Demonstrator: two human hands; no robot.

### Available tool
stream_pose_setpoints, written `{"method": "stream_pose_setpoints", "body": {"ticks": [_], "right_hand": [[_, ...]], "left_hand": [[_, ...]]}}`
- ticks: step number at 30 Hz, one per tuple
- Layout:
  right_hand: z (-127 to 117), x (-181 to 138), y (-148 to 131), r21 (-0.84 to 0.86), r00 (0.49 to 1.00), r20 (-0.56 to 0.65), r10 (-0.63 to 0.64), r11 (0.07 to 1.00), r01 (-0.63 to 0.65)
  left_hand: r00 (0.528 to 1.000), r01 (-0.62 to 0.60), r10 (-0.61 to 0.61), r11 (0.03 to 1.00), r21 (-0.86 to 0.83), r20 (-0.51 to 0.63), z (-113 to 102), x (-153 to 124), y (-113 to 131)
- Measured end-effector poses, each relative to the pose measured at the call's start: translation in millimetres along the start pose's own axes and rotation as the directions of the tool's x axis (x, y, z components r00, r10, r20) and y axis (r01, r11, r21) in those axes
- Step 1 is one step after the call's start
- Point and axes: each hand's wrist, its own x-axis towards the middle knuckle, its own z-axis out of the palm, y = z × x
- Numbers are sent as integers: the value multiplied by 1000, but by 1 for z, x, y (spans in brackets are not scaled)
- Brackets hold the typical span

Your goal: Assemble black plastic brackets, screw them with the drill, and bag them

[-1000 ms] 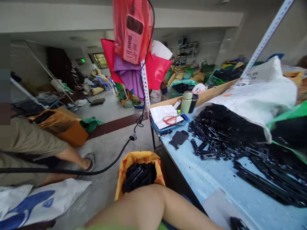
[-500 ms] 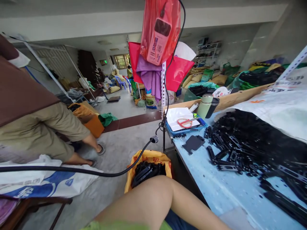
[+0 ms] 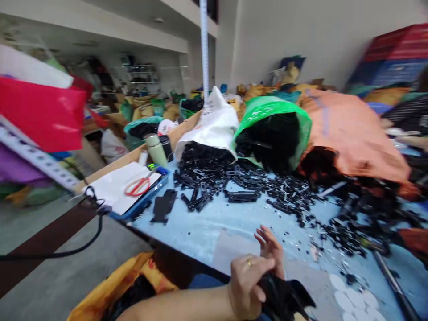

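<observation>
My left hand (image 3: 245, 285), with a ring on one finger, is closed around the near end of a black plastic part (image 3: 284, 296) low in the middle of the view. Motion blur and the picture's bottom edge hide its exact kind. Just behind it is my right hand (image 3: 271, 249), its fingers stretched upward and apart; whether its palm touches the part I cannot tell. Beneath both lies a grey mat (image 3: 234, 249) on the blue table (image 3: 200, 232). Round white discs (image 3: 354, 298) lie right of the hands.
Black pieces (image 3: 242, 196) spill from white (image 3: 214, 120), green (image 3: 272, 104) and orange (image 3: 351, 133) sacks. On the left, red scissors (image 3: 137, 186) lie on papers beside a green bottle (image 3: 155, 149). A metal-shafted tool (image 3: 389, 276) lies right. A yellow sack (image 3: 110, 285) stands below the table edge.
The view has swung right, towards the table. Both hands have come into sight, with the black plastic part in my left hand. The standing person on the left is out of view.
</observation>
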Motion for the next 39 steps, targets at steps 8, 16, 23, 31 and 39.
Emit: {"method": "stream_pose_setpoints", "body": {"ticks": [8,16,23,31,39], "right_hand": [[-26,144,109,-440,944,44,328,854,-277],[28,272,168,-580,892,160,423,771,-262],[17,274,156,-596,887,220,407,776,-208],[-68,55,70,-348,941,319,-111,910,225],[-58,-16,18,-477,904,396,159,877,54]], "left_hand": [[962,-188,32,796,575,270,-1,78,-113],[935,-240,23,778,580,355,10,134,-151],[969,88,-223,704,705,102,-75,93,-147],[911,309,-387,410,858,-142,-101,46,-167],[901,423,-288,747,513,-323,-90,38,-141]]}}
